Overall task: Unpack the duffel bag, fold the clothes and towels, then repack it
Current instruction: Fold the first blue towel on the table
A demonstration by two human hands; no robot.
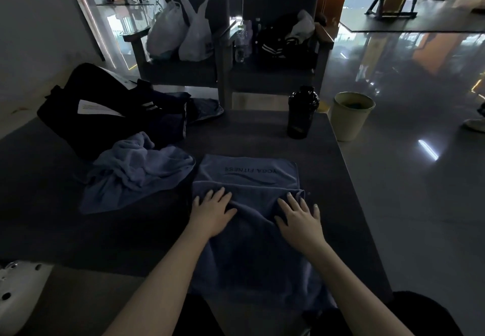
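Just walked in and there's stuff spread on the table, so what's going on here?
A person is folding a blue-grey towel printed YOGA FITNESS on the dark table. The left hand and right hand both lie flat on it, fingers spread, pressing a fold. A second, crumpled towel lies to its left, in front of the black duffel bag.

The blue towel (246, 257) ran off the near edge of the table (262, 136), its lower end lost in shadow at the person's lap. The left hand (212, 215) and right hand (301, 220) covered the cloth beneath them. The duffel bag (86, 115) was too dark to show its opening, and the print on the white paper (97, 108) lying on it was too small to read. The frame's left edge cut off 1 white holed object (18, 288), and the right edge cut off 1 shoe (475, 124). What lay inside the bin (350, 117) was unclear.
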